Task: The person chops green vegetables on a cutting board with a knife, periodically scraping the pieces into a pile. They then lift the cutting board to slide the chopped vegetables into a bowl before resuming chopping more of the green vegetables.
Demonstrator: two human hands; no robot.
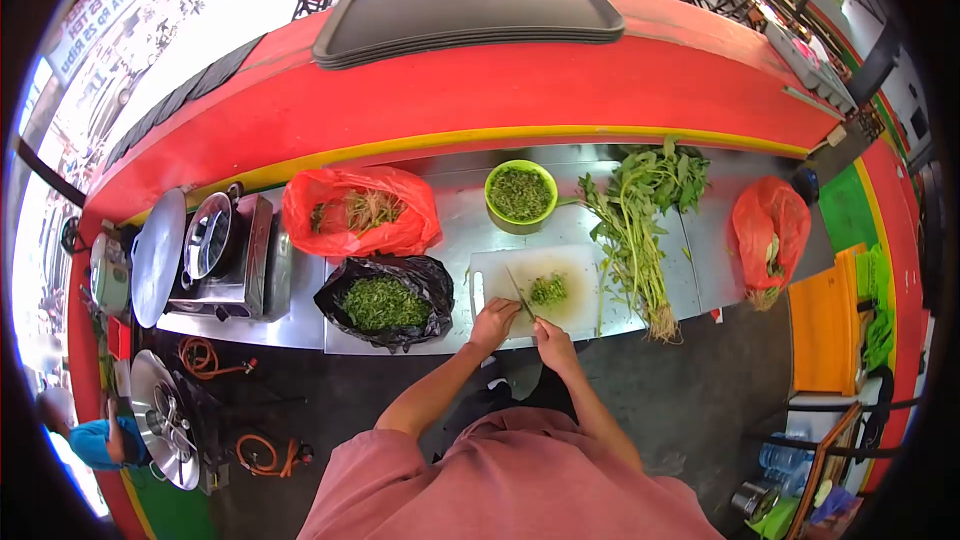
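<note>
My right hand (553, 344) is closed around the handle of a knife (520, 290), whose blade slants up and left over a white cutting board (490, 268). My left hand (494, 322) is at the board's front edge, close beside the blade. Its fingers are bent together, and I cannot make out what is in them. Chopped greens (549, 290) lie in a small pile right of the blade. Behind the board stands a green bowl (519, 224) of chopped greens. A bunch of leafy stalks with roots (640, 240) lies to the right.
Left of the board are a black bag (436, 290) of chopped greens and a red bag (410, 202) holding rooty stalks. Another red bag (768, 225) sits far right. A stove with a pot (213, 237) stands left. Stacked trays (470, 2) rest on the red ledge. A person (95, 443) is at far left.
</note>
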